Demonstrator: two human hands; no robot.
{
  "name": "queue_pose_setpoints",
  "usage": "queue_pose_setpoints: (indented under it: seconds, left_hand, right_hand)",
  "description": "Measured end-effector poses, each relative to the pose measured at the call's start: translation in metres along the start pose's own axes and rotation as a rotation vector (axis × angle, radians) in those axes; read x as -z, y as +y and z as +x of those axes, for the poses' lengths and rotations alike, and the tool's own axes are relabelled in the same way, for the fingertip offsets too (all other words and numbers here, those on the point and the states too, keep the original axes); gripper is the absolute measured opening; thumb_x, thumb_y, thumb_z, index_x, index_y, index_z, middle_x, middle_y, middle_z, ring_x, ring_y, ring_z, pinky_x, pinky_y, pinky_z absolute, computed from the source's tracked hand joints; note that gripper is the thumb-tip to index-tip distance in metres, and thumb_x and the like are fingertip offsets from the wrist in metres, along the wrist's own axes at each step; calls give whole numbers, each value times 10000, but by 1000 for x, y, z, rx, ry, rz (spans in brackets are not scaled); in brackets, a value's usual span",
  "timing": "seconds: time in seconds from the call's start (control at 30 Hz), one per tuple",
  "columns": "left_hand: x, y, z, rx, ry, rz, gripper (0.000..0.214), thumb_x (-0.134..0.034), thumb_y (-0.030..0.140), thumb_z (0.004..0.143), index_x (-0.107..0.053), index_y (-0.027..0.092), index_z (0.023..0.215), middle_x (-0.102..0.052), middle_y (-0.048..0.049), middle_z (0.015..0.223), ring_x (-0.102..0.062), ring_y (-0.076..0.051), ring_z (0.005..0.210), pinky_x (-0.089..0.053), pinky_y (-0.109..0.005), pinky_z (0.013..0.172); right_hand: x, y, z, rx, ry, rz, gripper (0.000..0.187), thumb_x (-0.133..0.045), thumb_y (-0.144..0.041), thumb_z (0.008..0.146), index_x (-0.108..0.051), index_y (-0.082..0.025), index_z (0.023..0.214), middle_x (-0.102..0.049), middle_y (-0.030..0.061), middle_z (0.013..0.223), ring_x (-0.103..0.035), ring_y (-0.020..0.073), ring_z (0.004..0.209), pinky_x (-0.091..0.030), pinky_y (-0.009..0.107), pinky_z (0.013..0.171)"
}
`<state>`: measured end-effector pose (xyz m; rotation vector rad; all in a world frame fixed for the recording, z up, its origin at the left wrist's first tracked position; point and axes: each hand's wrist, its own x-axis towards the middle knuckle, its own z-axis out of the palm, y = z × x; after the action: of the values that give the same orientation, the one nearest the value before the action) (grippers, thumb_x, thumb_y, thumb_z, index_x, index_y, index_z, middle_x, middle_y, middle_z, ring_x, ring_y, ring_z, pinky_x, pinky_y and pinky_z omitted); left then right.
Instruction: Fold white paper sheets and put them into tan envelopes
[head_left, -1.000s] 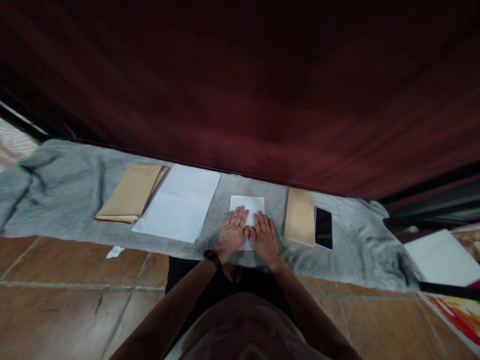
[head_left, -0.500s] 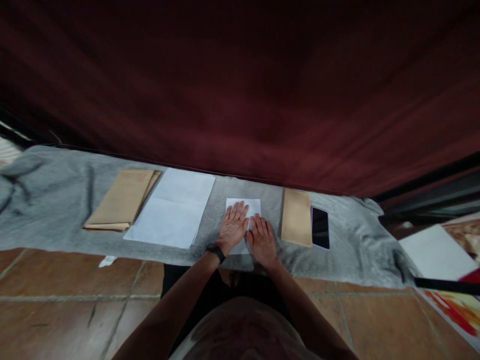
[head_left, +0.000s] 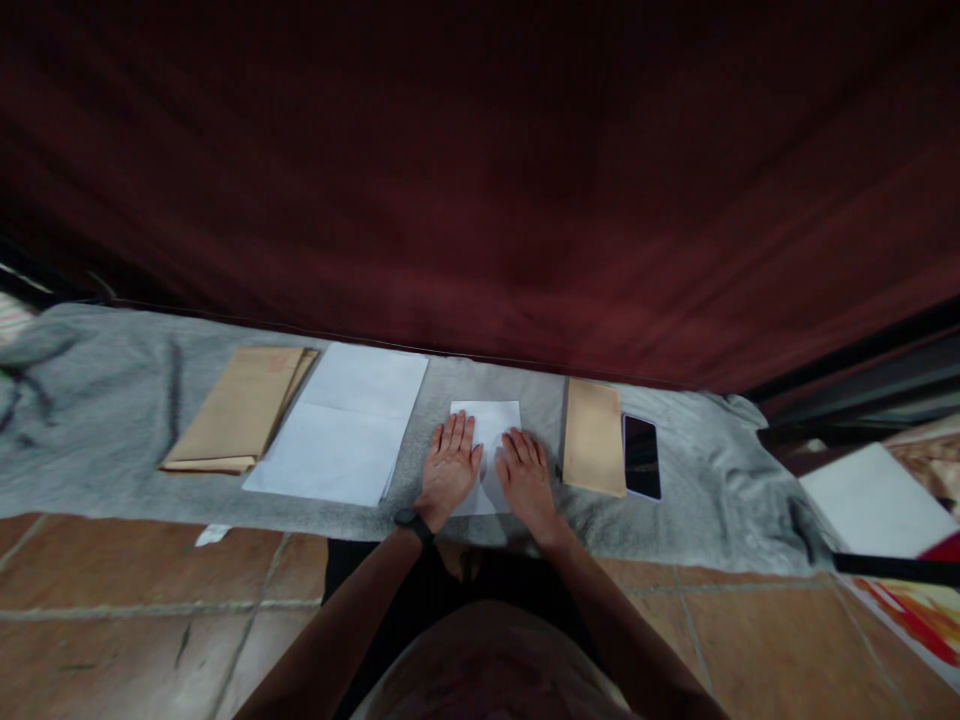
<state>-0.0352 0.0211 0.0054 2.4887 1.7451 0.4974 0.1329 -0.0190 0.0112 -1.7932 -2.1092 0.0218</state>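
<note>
A small folded white paper (head_left: 489, 428) lies on a grey cloth (head_left: 112, 400) spread over the floor. My left hand (head_left: 448, 468) rests flat on the paper's left edge, fingers stretched out; a black band sits on that wrist. My right hand (head_left: 526, 477) presses flat on the paper's right side, fingers spread. A narrow brown envelope (head_left: 593, 435) lies just right of my right hand, with a black phone (head_left: 643, 456) beside it. To the left lie larger white sheets (head_left: 343, 425) and a stack of brown envelopes (head_left: 238, 408).
A dark red curtain (head_left: 480, 180) hangs over the cloth's far edge. Brown floor tiles (head_left: 135, 610) lie in front of the cloth, with a white scrap (head_left: 211, 535) on them. A white board (head_left: 874, 500) and colourful printed paper (head_left: 915, 615) lie at the right.
My left hand has slid left and back toward me along the folded paper, so the two hands now sit apart. The view has shifted slightly.
</note>
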Motion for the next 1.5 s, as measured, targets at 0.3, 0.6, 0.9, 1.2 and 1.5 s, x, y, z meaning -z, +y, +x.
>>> queue_pose_setpoints:
  seconds: [0.3,0.6,0.9,1.2,1.5]
  left_hand:
    - [4,1,1,-19,-24,33,589,-347,331,1030,-360,72,1560,-336,-174,1622,-248,-290,1543,-218,-522,1256]
    - [12,8,-19,-255,-90,1,538,-403,333,1033,-438,83,1508,-397,-150,1606,-278,-262,1535,-217,-485,1266]
    - [28,-1,-38,-364,-158,-3,649,-420,454,1035,-325,96,1567,-316,-167,1642,-222,-265,1554,-140,-501,1268]
    - [41,-8,-48,-481,-226,-31,755,-508,618,965,-352,187,1565,-322,-172,1642,-201,-292,1559,-107,-557,1254]
    - [41,-6,-49,-474,-244,-20,722,-489,613,978,-388,173,1541,-309,-173,1647,-212,-288,1557,-78,-544,1258]
  right_hand:
    - [-11,-2,27,-1,-31,-58,508,-420,-339,1058,-447,-143,1526,-381,167,1612,-366,315,1482,-297,545,1190]
    - [-12,0,24,23,-90,-107,540,-420,-331,1061,-376,-155,1569,-289,184,1649,-306,326,1511,-261,560,1193]
    - [-14,1,23,32,-43,-78,525,-392,-319,1069,-379,-151,1566,-311,187,1639,-324,323,1500,-267,565,1189]
    - [-7,8,14,72,-72,-43,511,-372,-290,1061,-415,-122,1541,-362,182,1619,-339,302,1494,-275,547,1191]
    - [6,21,-44,164,-67,-35,520,-323,-291,1067,-402,-115,1549,-415,156,1596,-368,280,1479,-306,501,1200]
